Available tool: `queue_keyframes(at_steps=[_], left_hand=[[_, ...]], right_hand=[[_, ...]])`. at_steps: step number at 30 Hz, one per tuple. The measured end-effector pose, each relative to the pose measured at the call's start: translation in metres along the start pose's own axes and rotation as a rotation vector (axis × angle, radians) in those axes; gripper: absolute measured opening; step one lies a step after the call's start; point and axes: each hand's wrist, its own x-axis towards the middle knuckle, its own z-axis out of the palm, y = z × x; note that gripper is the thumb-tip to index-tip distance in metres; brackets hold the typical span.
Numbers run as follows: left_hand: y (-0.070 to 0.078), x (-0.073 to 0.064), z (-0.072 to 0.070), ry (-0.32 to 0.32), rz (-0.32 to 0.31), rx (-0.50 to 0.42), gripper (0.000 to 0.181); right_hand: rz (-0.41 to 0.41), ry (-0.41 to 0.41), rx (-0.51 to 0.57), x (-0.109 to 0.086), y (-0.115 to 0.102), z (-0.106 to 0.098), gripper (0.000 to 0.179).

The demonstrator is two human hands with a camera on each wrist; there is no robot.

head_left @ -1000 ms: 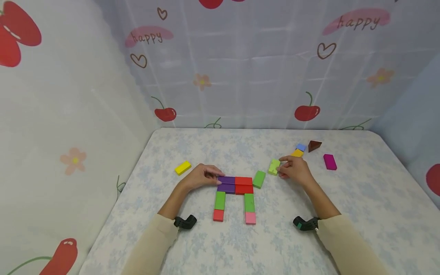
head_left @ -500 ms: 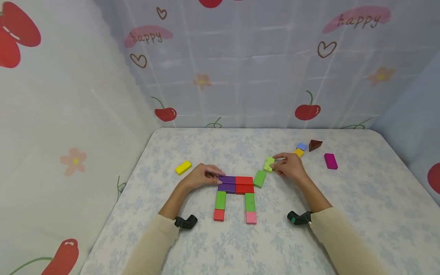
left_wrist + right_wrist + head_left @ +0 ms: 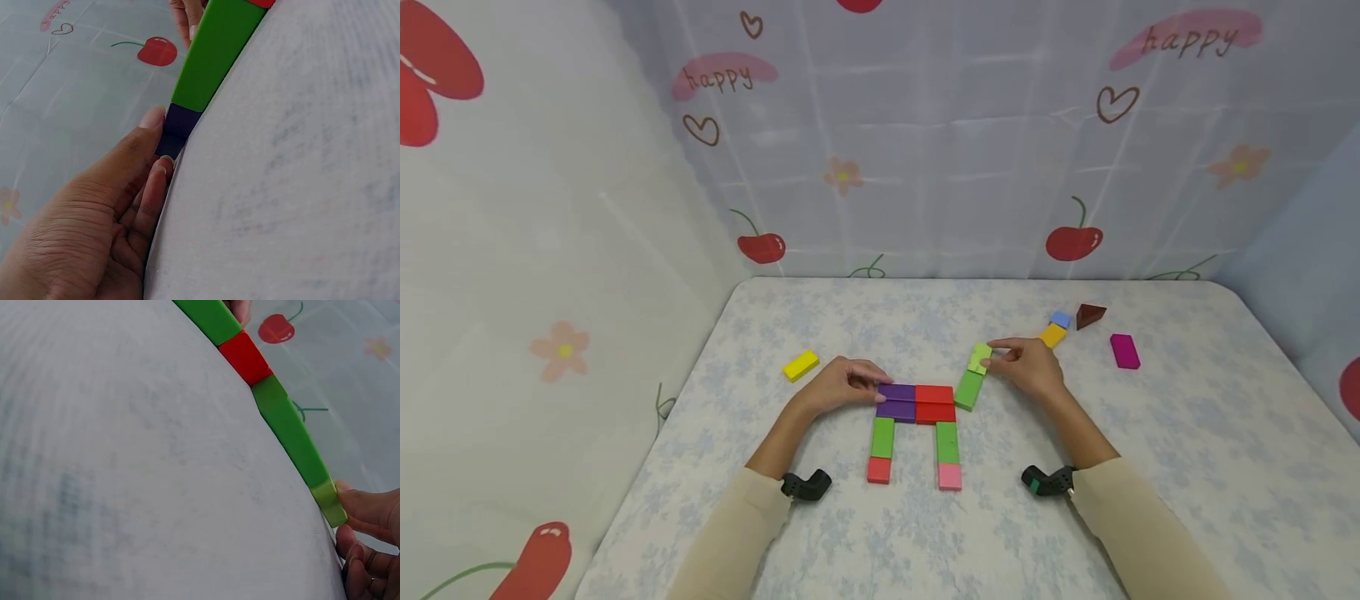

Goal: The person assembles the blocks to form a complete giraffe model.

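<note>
In the head view my left hand (image 3: 848,385) holds the left end of two stacked-in-row purple blocks (image 3: 897,402), thumb at the near side and fingers at the far side. Two red blocks (image 3: 935,403) adjoin them on the right. My right hand (image 3: 1030,365) pinches a light green block (image 3: 980,358), its near end against a darker green block (image 3: 969,390) that slants up from the red pair's right end. The right wrist view shows thumb and fingers at the end of the light green block (image 3: 329,504). Below the row, green blocks (image 3: 883,437) point toward me, ending in red (image 3: 878,470) and pink (image 3: 950,477) blocks.
A yellow block (image 3: 801,366) lies beyond the left hand. Behind the right hand are an orange-yellow block (image 3: 1053,335), a blue block (image 3: 1061,319), a brown triangular block (image 3: 1090,316) and a magenta block (image 3: 1125,351). Curtains with printed cherries border the table (image 3: 1045,542).
My right hand has moved left with the light green block, bringing it up against the darker green one. The left hand stays at the purple blocks.
</note>
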Motion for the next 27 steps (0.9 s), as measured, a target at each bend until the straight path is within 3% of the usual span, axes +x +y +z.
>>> queue_keyframes(at_steps=[5,12,27], left_hand=[[0.002,-0.002,0.001,0.006,0.010,0.010,0.031],[0.023,-0.007,0.001,0.000,0.002,-0.025,0.030],[0.022,-0.004,0.002,-0.006,0.010,-0.026,0.031]], right_hand=[[-0.016,0.003,-0.019,0.000,0.000,0.004,0.043],[-0.015,-0.004,-0.035,-0.003,-0.004,0.004,0.044],[0.000,-0.011,-0.027,-0.002,-0.005,0.001,0.044]])
